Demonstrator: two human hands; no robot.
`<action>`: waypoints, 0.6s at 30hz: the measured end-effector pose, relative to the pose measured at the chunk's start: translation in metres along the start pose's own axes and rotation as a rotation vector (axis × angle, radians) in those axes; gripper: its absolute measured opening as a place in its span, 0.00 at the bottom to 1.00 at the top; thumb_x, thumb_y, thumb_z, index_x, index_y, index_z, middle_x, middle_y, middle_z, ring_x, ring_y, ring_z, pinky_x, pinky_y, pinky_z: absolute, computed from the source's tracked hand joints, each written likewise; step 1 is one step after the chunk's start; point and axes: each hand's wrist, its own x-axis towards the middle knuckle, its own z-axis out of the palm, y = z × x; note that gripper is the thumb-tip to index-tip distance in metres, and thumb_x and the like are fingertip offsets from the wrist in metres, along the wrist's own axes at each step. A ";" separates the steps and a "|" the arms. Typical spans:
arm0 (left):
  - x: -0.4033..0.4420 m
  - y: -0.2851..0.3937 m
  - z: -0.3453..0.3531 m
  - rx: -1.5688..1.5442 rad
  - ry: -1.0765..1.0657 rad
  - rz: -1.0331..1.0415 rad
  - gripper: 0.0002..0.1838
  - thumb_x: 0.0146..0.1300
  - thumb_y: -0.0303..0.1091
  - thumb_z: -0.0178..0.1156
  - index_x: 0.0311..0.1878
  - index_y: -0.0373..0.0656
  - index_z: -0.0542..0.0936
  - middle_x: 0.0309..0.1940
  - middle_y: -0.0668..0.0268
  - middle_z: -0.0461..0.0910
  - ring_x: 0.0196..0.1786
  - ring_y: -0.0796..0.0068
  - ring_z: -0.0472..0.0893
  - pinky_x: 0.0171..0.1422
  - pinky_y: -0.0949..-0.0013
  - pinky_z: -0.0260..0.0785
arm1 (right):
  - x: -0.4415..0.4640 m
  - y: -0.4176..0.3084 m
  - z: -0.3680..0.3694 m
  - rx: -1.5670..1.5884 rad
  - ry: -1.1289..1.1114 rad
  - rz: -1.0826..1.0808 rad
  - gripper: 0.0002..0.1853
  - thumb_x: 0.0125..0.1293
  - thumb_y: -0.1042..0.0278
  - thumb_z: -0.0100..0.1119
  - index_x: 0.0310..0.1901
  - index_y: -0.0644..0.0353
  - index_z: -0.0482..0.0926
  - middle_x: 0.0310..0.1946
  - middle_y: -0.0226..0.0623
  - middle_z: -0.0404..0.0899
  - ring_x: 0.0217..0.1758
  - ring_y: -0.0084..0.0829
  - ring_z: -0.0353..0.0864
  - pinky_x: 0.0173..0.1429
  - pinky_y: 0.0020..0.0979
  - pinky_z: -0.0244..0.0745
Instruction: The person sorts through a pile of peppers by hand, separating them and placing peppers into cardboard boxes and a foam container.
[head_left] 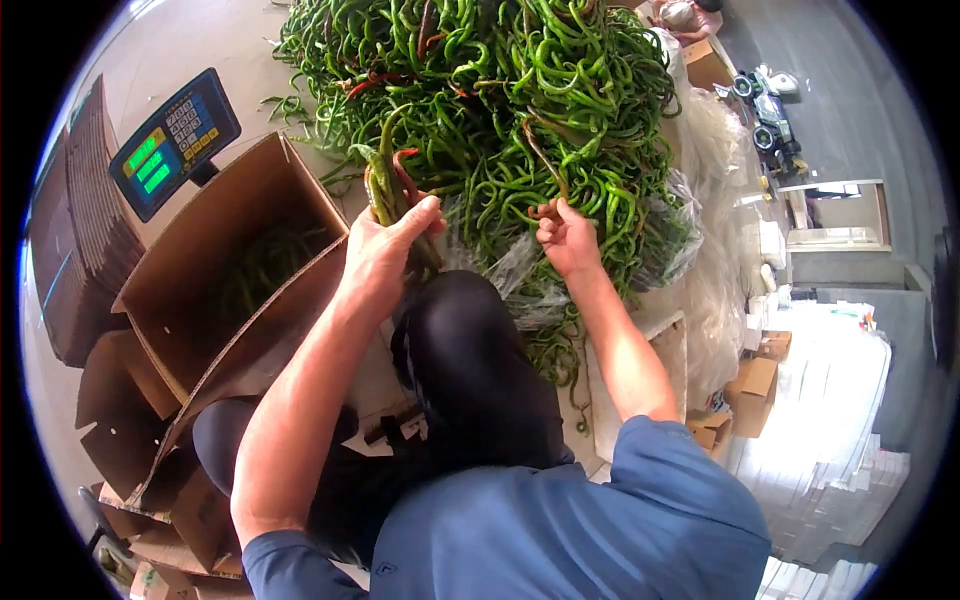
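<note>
The heap of long green chili peppers is the broadest thing in reach, spread in front of the person, with a few red pods tangled in it and clear plastic bunched at its near edge. To its left, stacked flat cardboard stands beyond an open cardboard box, tilted in the view, with some green peppers in its shadowed inside. A digital scale display with lit green readouts is by the box's far corner. The person's bent knee comes up between the two forearms.

The left hand is closed around a small bunch of peppers, their ends poking out past the thumb, one of them red. This bunch is within the left grip, apart from the heap just beyond it. The right hand pinches the near end of one brownish-green pepper between thumb and fingers; the rest of that pepper reaches away from the grip, over the heap.

The step in hand looks like picking single peppers from the heap while the left hand gathers them. Judging by the tangle, the next move calls for a light, steady draw on the pinched pepper, so its neighbours do not come along or the pod snap, with the left hand kept firm enough that nothing slips from its bunch.
</note>
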 end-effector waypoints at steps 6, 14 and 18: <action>0.002 -0.004 0.001 0.025 0.006 -0.023 0.19 0.63 0.42 0.71 0.47 0.39 0.78 0.37 0.62 0.81 0.41 0.70 0.80 0.47 0.61 0.75 | 0.001 0.003 0.003 0.266 -0.215 0.187 0.09 0.77 0.66 0.51 0.45 0.63 0.76 0.41 0.39 0.80 0.30 0.22 0.72 0.34 0.25 0.68; 0.003 -0.003 -0.002 0.036 0.008 -0.004 0.20 0.62 0.42 0.72 0.48 0.39 0.77 0.37 0.62 0.81 0.41 0.71 0.80 0.45 0.62 0.76 | -0.094 0.023 0.021 0.001 -0.041 0.267 0.09 0.75 0.64 0.54 0.47 0.60 0.76 0.38 0.35 0.81 0.28 0.21 0.73 0.32 0.23 0.67; 0.005 -0.011 0.004 0.043 0.035 0.000 0.21 0.61 0.42 0.72 0.49 0.39 0.77 0.38 0.61 0.81 0.42 0.70 0.80 0.45 0.62 0.76 | -0.114 0.016 0.034 -0.422 -0.170 0.161 0.10 0.75 0.61 0.54 0.44 0.60 0.77 0.33 0.33 0.81 0.26 0.20 0.75 0.30 0.23 0.69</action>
